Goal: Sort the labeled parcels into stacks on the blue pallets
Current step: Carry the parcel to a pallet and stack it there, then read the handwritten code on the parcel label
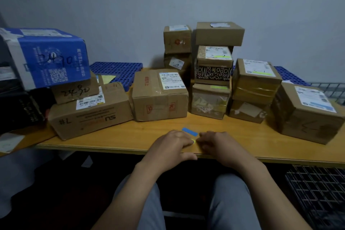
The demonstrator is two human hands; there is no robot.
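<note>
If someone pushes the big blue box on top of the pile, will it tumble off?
Probably, yes. The blue box sits tilted on a smaller brown box and overhangs it, so a push could tip it. It looks like stiff taped cardboard, so it should keep its shape.

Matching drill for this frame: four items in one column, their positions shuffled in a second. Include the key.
1 blue carton
2 black lettered box
3 blue strip
4 left blue pallet

A flat on the table, near the front edge
B top of the left stack
C middle of the centre stack
D at the back, partly behind boxes

Pairs: 1-B, 2-C, 3-A, 4-D
</note>
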